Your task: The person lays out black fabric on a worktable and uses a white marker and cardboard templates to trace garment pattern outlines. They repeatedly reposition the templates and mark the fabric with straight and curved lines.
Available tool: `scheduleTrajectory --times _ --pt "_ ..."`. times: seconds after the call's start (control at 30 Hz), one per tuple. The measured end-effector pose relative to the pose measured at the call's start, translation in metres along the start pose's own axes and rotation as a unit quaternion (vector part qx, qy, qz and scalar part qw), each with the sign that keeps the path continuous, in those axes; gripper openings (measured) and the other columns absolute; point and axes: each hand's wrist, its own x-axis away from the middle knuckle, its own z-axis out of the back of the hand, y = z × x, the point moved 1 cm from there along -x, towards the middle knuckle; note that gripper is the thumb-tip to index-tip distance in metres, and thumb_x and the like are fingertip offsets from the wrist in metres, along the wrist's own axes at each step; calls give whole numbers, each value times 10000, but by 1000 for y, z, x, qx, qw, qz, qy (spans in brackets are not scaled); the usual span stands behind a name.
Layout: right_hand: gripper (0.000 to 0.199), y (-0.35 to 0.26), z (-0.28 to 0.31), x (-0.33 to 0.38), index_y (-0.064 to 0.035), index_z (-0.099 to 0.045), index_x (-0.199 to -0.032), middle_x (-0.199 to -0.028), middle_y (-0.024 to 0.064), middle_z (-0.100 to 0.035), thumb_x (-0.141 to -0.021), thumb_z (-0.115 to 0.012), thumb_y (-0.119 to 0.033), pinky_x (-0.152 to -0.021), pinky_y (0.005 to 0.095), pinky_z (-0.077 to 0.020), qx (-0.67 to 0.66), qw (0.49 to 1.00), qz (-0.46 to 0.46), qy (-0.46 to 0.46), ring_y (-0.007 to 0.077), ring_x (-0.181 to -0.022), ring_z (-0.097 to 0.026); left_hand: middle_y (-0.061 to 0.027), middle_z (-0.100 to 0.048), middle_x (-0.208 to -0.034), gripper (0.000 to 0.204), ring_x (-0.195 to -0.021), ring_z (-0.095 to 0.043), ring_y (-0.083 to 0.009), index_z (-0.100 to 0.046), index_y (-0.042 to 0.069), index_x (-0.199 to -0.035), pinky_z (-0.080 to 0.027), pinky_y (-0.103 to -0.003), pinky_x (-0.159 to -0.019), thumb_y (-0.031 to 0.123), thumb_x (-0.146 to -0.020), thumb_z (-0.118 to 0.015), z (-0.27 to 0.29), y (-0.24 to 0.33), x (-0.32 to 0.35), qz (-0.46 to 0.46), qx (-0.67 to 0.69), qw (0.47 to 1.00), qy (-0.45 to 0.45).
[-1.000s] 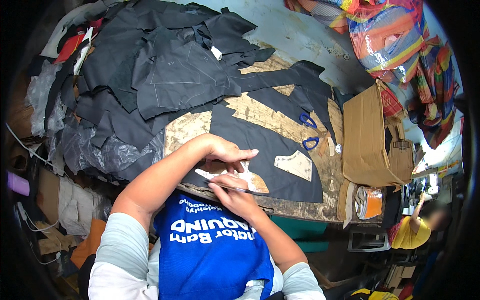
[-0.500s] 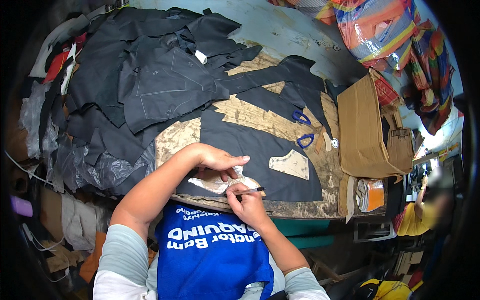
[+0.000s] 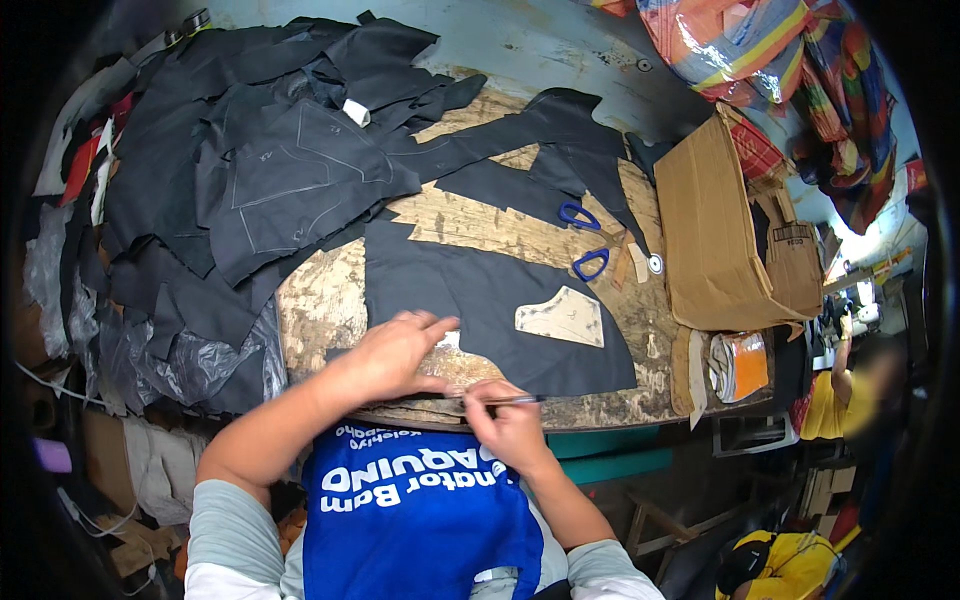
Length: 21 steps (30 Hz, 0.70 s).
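My left hand point(image 3: 395, 358) lies over a worn whitish-brown pattern piece point(image 3: 465, 368) near the table's front edge, thumb and index finger spread apart and slightly blurred. Part of the pattern piece is hidden under that hand. My right hand point(image 3: 503, 428) grips a dark pen point(image 3: 518, 400), its fingers close to the pattern piece's lower right edge. Beneath lies a black sheet of leather-like material point(image 3: 415, 285). Further right on this sheet rests a second, pale pattern piece point(image 3: 563, 317), apart from both hands.
Blue-handled scissors point(image 3: 590, 262) lie beyond the sheet. A large heap of black material point(image 3: 290, 170), some marked with light outlines, covers the left. An open cardboard box point(image 3: 720, 230) stands at the right. Two people in yellow point(image 3: 852, 402) are off to the right.
The view has shifted, so the table sits further left and higher. My left index finger and thumb are now spread apart over the pattern piece. The pen stays in my right hand.
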Motion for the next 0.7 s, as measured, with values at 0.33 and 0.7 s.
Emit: scheduleTrajectory --times 0.33,0.7 --pt "56 18 6 10 15 -628 -829 -886 147 -686 -831 -650 -36 -721 311 -519 9 995 -37 88 223 -791 -672 -213 -623 -937 406 -882 -627 -312 -514 -23 -1005 -485 -376 -790 166 -733 -748 11 -50 81 313 105 921 208" --pt "34 23 3 17 33 -621 -860 -922 153 -675 -852 -616 1 -686 271 -535 -38 989 -62 125 169 -761 -664 -103 -596 -1032 279 -886 -596 -141 -449 0 -1169 -496 -280 -747 16 -895 -502 1 -53 100 247 498 782 282"
